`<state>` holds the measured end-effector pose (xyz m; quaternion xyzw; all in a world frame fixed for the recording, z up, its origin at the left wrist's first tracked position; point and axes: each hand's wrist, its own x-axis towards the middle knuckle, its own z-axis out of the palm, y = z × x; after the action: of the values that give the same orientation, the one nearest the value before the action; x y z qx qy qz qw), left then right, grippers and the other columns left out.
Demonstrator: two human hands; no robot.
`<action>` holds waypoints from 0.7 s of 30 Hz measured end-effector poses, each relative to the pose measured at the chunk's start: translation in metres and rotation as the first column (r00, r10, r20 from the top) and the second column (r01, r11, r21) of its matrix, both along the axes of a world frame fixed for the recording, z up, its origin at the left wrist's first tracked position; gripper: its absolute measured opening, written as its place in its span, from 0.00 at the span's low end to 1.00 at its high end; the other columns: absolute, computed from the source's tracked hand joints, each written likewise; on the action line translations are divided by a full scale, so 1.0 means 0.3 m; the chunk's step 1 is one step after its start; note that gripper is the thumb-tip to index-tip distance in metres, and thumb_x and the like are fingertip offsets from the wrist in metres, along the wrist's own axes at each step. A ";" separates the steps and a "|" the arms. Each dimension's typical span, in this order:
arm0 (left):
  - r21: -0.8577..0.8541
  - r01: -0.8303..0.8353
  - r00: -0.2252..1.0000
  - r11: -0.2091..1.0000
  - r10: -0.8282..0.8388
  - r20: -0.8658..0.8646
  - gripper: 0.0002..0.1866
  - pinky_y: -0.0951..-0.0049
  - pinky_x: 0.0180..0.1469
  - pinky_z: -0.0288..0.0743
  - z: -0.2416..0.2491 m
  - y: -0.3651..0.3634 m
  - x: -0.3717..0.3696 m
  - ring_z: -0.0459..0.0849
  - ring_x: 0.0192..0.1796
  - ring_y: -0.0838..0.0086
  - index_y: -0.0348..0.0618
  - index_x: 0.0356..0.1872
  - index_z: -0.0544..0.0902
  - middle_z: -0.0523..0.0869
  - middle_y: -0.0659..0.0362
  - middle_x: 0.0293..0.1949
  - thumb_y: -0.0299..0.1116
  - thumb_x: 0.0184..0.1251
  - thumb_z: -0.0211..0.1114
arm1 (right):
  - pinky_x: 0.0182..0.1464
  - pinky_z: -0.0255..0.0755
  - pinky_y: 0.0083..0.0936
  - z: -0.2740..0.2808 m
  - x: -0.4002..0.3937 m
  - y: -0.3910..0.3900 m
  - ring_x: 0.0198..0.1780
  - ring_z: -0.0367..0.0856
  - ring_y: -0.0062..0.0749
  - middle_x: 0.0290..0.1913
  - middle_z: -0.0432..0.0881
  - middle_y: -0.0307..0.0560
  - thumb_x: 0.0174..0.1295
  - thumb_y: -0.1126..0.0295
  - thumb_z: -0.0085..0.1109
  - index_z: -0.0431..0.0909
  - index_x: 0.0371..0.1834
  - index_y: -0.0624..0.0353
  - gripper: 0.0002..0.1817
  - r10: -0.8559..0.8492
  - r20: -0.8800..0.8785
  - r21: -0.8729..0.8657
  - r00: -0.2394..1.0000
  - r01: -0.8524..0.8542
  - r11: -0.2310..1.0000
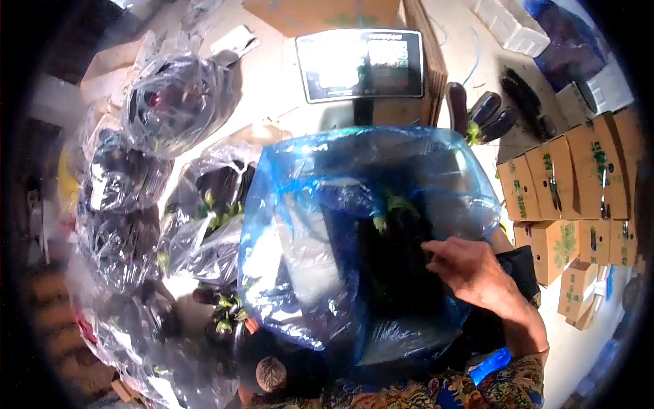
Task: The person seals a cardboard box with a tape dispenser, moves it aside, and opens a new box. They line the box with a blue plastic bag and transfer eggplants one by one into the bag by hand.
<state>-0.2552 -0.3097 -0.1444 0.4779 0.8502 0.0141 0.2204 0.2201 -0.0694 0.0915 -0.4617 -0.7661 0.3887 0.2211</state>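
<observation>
A large blue plastic bag (293, 252) lies open in the middle, with dark eggplants (402, 218) and their green stems inside it in deep shadow. Over the bag's right part is my right hand (466, 269), palm down, its fingers bent but apart. Its fingertips are beside the dark eggplants, and nothing shows between them. Of my left hand (252, 326) only a small bit of finger shows at the bag's lower left edge; the bag and shadow hide the rest, so its hold cannot be made out.
Clear bags of eggplants (177, 102) line the left side. Loose eggplants (228, 315) lie below them. A scale display (361, 66) stands behind the blue bag. More eggplants (497, 116) lie at the back right, near stacked cardboard boxes (558, 177) and a white foam box (511, 24).
</observation>
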 end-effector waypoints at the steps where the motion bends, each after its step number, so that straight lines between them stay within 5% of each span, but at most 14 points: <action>1: 0.050 0.033 0.999 0.998 -0.032 -0.019 0.31 0.69 0.52 0.73 0.014 0.031 -0.010 0.79 0.49 0.70 0.38 0.61 0.71 0.82 0.56 0.49 0.34 0.55 0.70 | 0.34 0.74 0.31 -0.010 0.001 -0.003 0.31 0.80 0.45 0.31 0.79 0.52 0.55 0.82 0.62 0.77 0.50 0.62 0.18 0.006 -0.005 0.000 1.000 -0.006 1.000; 3: 0.147 0.069 0.997 0.987 -0.065 -0.030 0.32 0.69 0.54 0.72 0.073 0.065 -0.027 0.79 0.50 0.70 0.38 0.61 0.70 0.82 0.56 0.49 0.34 0.54 0.70 | 0.38 0.77 0.34 -0.011 -0.002 -0.010 0.35 0.82 0.49 0.38 0.82 0.56 0.57 0.77 0.64 0.79 0.47 0.63 0.14 -0.025 0.023 -0.022 0.999 0.026 0.999; 6: 0.262 -0.070 0.987 0.962 0.028 0.161 0.34 0.69 0.56 0.71 0.205 0.056 -0.098 0.79 0.52 0.70 0.38 0.62 0.70 0.81 0.56 0.50 0.34 0.53 0.71 | 0.40 0.75 0.27 -0.030 -0.001 -0.030 0.34 0.81 0.35 0.37 0.83 0.50 0.57 0.80 0.61 0.80 0.49 0.61 0.15 -0.077 0.064 -0.132 0.995 0.085 0.988; 7: 0.257 -0.224 0.935 0.940 0.133 0.329 0.34 0.68 0.56 0.71 0.264 0.023 -0.125 0.79 0.52 0.70 0.38 0.62 0.69 0.81 0.56 0.51 0.34 0.52 0.71 | 0.41 0.74 0.24 -0.030 -0.004 -0.030 0.34 0.80 0.29 0.36 0.83 0.47 0.57 0.81 0.60 0.80 0.50 0.61 0.16 -0.101 0.005 -0.190 0.995 0.100 0.977; 9: 0.183 -0.632 0.610 0.753 0.338 0.716 0.32 0.68 0.59 0.69 0.470 0.061 -0.095 0.78 0.51 0.68 0.35 0.60 0.71 0.81 0.57 0.49 0.33 0.53 0.70 | 0.41 0.72 0.21 -0.024 -0.012 -0.028 0.35 0.77 0.23 0.34 0.82 0.44 0.58 0.82 0.59 0.80 0.51 0.61 0.17 -0.083 0.136 -0.146 0.987 0.103 0.984; 11: 0.275 -0.726 0.516 0.630 0.235 0.824 0.31 0.67 0.61 0.68 0.604 0.095 -0.095 0.79 0.52 0.68 0.33 0.58 0.72 0.82 0.55 0.49 0.35 0.53 0.70 | 0.38 0.70 0.18 -0.054 -0.007 -0.022 0.34 0.75 0.20 0.32 0.81 0.41 0.60 0.81 0.59 0.80 0.51 0.62 0.16 -0.084 0.047 -0.182 0.995 0.091 0.979; 14: 0.436 -0.724 0.500 0.534 -0.028 0.865 0.30 0.62 0.62 0.69 0.773 0.126 -0.105 0.80 0.53 0.63 0.34 0.55 0.73 0.82 0.51 0.50 0.36 0.52 0.70 | 0.37 0.69 0.16 -0.033 -0.005 -0.009 0.34 0.75 0.19 0.31 0.80 0.40 0.63 0.78 0.57 0.79 0.52 0.63 0.14 0.028 -0.023 -0.228 0.999 -0.033 0.973; 19: 0.694 -0.510 0.673 0.509 -0.266 0.690 0.43 0.53 0.65 0.69 1.021 0.242 0.049 0.75 0.62 0.57 0.41 0.63 0.66 0.76 0.51 0.57 0.52 0.51 0.75 | 0.34 0.69 0.17 -0.034 -0.035 -0.016 0.32 0.75 0.19 0.30 0.79 0.40 0.65 0.73 0.58 0.78 0.53 0.61 0.13 -0.029 -0.097 -0.331 0.995 -0.004 0.944; 21: 0.818 -0.360 0.733 0.448 -0.406 0.545 0.37 0.55 0.63 0.70 1.088 0.299 0.170 0.77 0.58 0.57 0.38 0.59 0.68 0.77 0.46 0.54 0.40 0.48 0.74 | 0.37 0.72 0.19 -0.033 -0.047 -0.027 0.33 0.76 0.21 0.32 0.80 0.40 0.66 0.71 0.58 0.78 0.53 0.60 0.13 0.083 -0.130 -0.280 0.988 -0.117 0.953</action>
<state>-0.2041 -0.2200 0.1819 0.4906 0.5587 0.6284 0.2288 0.2059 -0.0774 0.0815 -0.4258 -0.7098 0.5326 0.1766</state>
